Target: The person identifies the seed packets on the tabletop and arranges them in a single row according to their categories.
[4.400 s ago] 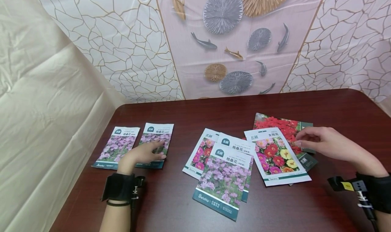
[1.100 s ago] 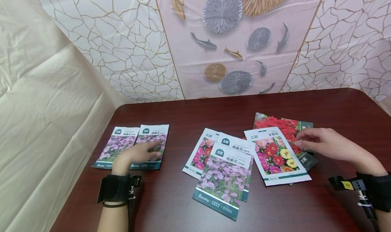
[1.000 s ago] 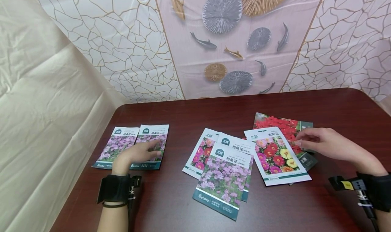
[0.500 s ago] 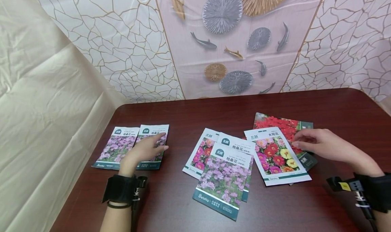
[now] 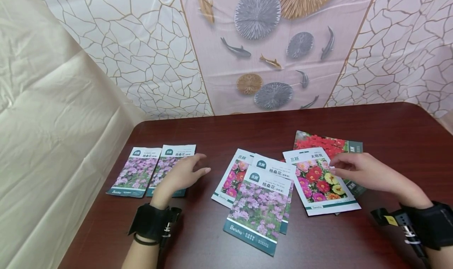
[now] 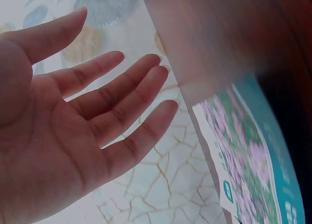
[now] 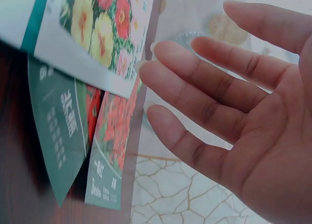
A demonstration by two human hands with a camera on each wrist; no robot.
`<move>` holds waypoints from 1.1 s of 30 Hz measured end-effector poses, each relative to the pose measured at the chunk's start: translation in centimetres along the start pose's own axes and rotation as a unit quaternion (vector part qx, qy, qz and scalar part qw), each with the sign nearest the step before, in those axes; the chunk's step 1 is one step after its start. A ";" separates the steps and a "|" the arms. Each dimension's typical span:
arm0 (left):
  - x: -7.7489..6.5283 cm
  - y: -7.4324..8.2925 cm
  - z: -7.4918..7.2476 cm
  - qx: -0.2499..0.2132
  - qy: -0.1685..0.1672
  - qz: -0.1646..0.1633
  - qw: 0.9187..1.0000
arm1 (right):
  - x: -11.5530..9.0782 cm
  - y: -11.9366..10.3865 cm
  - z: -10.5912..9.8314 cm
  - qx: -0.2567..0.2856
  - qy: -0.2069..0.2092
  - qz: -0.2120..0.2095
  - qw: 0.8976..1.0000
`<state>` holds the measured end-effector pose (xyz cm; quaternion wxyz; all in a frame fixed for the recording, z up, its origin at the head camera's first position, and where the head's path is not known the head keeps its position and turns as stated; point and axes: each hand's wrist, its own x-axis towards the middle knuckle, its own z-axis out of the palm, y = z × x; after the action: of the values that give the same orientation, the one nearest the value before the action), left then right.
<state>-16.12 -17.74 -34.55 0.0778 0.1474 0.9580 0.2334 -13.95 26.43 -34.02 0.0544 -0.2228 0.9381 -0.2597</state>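
My left hand [image 5: 178, 177] hovers over the right edge of a purple-flower seed packet [image 5: 163, 170], its fingers relaxed and holding nothing. Beside that packet on the left lies a matching purple seed packet [image 5: 136, 170]. In the left wrist view the palm and loose fingers [image 6: 131, 112] show apart from the packet. My right hand [image 5: 364, 171] is above the right edge of a seed packet with mixed bright flowers [image 5: 320, 182]. Red-flower packets [image 5: 311, 141] lie partly under that one. The right wrist view shows relaxed fingers [image 7: 209, 107] with nothing between them.
In the middle of the dark red table [image 5: 198, 229], a purple packet [image 5: 260, 210] overlaps another purple packet [image 5: 272, 164] and a pink-flower packet [image 5: 231, 182]. A patterned cloth [image 5: 276, 64] hangs behind the table, and a cream cloth [image 5: 63, 135] drapes on the left.
The left hand has slid the second purple packet left against its neighbour, then lifted off and moved right. Just now the right hand has shifted left over the bright-flower packet.
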 end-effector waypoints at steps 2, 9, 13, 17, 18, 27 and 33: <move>0.0 0.5 0.3 0.001 0.001 -0.003 1.000 | 0.0 -0.3 0.2 0.003 0.005 -0.010 1.000; -0.2 2.2 1.0 -0.002 -0.003 -0.008 1.000 | 0.2 -1.3 0.8 0.032 0.018 -0.049 0.998; -0.4 3.0 1.2 -0.026 -0.017 0.004 0.999 | 0.2 -2.2 1.3 0.070 0.027 -0.055 0.996; -0.5 3.8 1.5 -0.056 -0.041 0.023 0.997 | 0.4 -2.9 1.7 0.139 0.006 -0.044 0.989; -0.6 4.0 1.6 -0.060 -0.047 0.025 0.997 | 0.5 -3.1 1.8 0.162 -0.007 -0.039 0.986; -0.7 4.8 2.2 -0.101 -0.104 0.034 0.989 | 1.1 -3.9 2.9 0.328 -0.099 0.033 0.939; -0.6 5.0 2.8 -0.094 -0.118 0.030 0.988 | 1.1 -4.1 4.1 0.407 -0.141 0.008 0.903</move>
<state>-13.71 -12.50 -34.56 0.1970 0.1950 0.9108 0.3058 -12.48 20.91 -35.43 0.2737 -0.2085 0.7351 -0.5842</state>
